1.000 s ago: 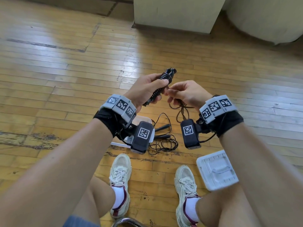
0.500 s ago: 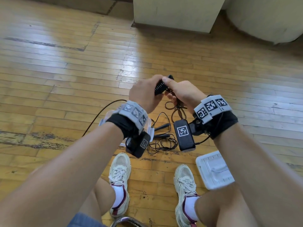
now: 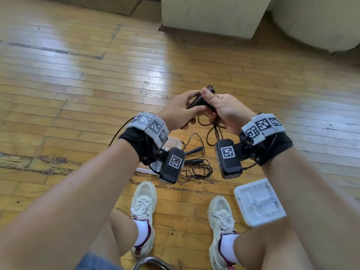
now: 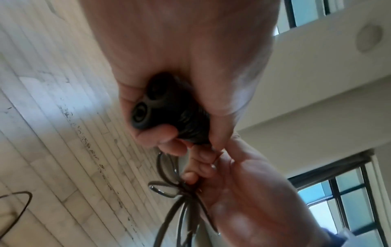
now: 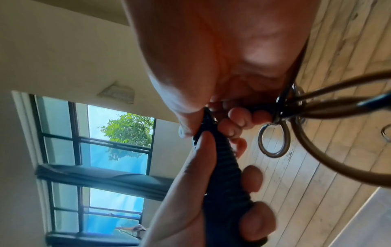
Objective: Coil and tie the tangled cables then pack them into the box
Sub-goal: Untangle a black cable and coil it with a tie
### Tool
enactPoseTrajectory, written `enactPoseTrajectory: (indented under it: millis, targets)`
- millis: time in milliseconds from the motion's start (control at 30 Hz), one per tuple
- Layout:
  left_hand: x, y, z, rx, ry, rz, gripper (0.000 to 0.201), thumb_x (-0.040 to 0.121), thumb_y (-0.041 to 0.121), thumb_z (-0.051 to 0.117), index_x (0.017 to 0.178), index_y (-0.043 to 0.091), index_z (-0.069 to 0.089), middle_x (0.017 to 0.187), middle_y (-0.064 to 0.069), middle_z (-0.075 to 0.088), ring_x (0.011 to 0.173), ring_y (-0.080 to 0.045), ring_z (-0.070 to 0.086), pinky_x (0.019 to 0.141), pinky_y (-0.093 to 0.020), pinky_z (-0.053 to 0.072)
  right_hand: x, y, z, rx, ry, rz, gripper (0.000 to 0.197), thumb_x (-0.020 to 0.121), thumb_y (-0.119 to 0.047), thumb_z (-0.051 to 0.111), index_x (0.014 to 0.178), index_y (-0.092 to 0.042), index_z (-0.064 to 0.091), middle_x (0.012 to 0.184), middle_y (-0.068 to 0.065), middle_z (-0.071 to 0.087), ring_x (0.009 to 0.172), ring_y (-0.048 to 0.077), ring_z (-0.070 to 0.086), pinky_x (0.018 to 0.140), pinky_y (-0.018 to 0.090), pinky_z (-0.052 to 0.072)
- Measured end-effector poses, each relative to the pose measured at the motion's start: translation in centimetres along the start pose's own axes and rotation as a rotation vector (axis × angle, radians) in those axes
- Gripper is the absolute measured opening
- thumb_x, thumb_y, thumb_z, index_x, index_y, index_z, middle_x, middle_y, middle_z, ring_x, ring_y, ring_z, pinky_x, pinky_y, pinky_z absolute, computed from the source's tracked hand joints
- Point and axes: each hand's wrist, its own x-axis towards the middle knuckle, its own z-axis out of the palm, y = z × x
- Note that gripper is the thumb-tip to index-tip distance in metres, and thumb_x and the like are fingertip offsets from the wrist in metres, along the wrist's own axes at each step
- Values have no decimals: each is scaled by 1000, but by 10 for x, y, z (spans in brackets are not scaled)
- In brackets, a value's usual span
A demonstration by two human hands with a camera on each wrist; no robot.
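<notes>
over wooden floor (image 3: 78,78), left hand (image 3: 175,112) grips ribbed black handles (image 3: 195,101); right hand (image 3: 224,108) pinches their brown cord (image 3: 212,129).

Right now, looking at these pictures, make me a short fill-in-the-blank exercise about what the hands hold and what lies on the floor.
1. The left hand and the right hand both grip the black ribbed ____.
2. Brown cable loops hang ____ the right hand.
3. The white box lid lies on the floor beside the person's ____ shoe.
4. A loose tangle of thin black cable lies on the wooden ____.

Missing words: handles; below; right; floor
</notes>
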Motion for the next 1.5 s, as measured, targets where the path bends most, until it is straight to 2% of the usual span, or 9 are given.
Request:
enactPoseTrajectory:
  millis: [300, 500, 600, 700, 833, 1000, 1133, 1233, 1500]
  targets:
    - [1, -2, -5, 83, 81, 51, 30, 96, 15, 64, 126, 18, 61, 92, 0, 67, 64, -8, 61, 50, -23, 48, -3, -3, -10, -131, -106, 37, 42, 109, -33, 36, 109, -1, 64, 87, 8, 69, 80, 21, 62, 76, 29, 49]
    - [4, -2, -8, 86, 237, 122, 25, 95, 15, 65, 120, 17, 62, 96, 1, 64, 70, -12, 62, 56, -19, 50, -9, -7, -18, -419, -139, 15, 18, 104, -22, 49, 102, -20, 66, 86, -7, 73, 87, 5, 65, 75, 23, 39]
    - [5, -8, -6, 375, 290, 144, 30, 94, 28, 65, 124, 26, 59, 103, 8, 66, 86, -15, 63, 77, -37, 55, -8, -5, -14, -478, -99, -30, 18, 103, -27, 52, 92, -23, 66, 81, -7, 72, 85, 9, 65, 86, 31, 46]
    - [4, -14, 4, 764, 357, 172, 38, 96, 32, 61, 132, 32, 50, 119, 11, 62, 101, -17, 59, 80, -32, 47, -7, -2, -7, -359, -40, -39, 15, 102, -18, 55, 90, -16, 63, 85, 2, 66, 84, 16, 64, 82, 37, 59]
    - [8, -17, 12, 897, 309, 128, 48, 99, 36, 55, 144, 34, 39, 130, 5, 57, 107, -21, 60, 83, -35, 47, -7, 3, -1, -317, -9, 15, 6, 99, -10, 57, 94, -10, 61, 99, 11, 65, 90, 20, 67, 70, 33, 61]
    - [8, -11, 13, 617, 98, 22, 51, 107, 33, 28, 157, 27, 18, 130, -8, 56, 110, -25, 54, 95, -42, 44, -8, 1, -11, -347, 26, -2, 12, 100, -11, 56, 90, -15, 63, 102, 9, 67, 92, 21, 66, 71, 30, 59]
    - [8, -7, 5, 352, 103, 50, 48, 102, 21, 52, 149, 22, 40, 121, -2, 63, 102, -17, 58, 92, -34, 49, -10, 0, -16, -445, 41, -90, 8, 98, -12, 59, 100, -15, 66, 101, 5, 70, 93, 20, 67, 74, 30, 57]
    - [8, -11, 3, 192, 115, 24, 37, 89, 20, 73, 123, 22, 59, 105, 6, 66, 101, -17, 63, 96, -44, 52, -9, -1, -17, -505, 39, -157, 12, 96, -13, 63, 105, -18, 68, 97, 2, 70, 93, 19, 66, 83, 36, 56]
    - [8, -7, 10, -12, 131, 66, 29, 96, 26, 64, 124, 22, 58, 114, 1, 67, 97, -18, 68, 84, -38, 59, -5, 1, -13, -693, 115, -99, 27, 87, -8, 69, 107, -26, 67, 105, -2, 66, 98, 17, 62, 77, 23, 46]
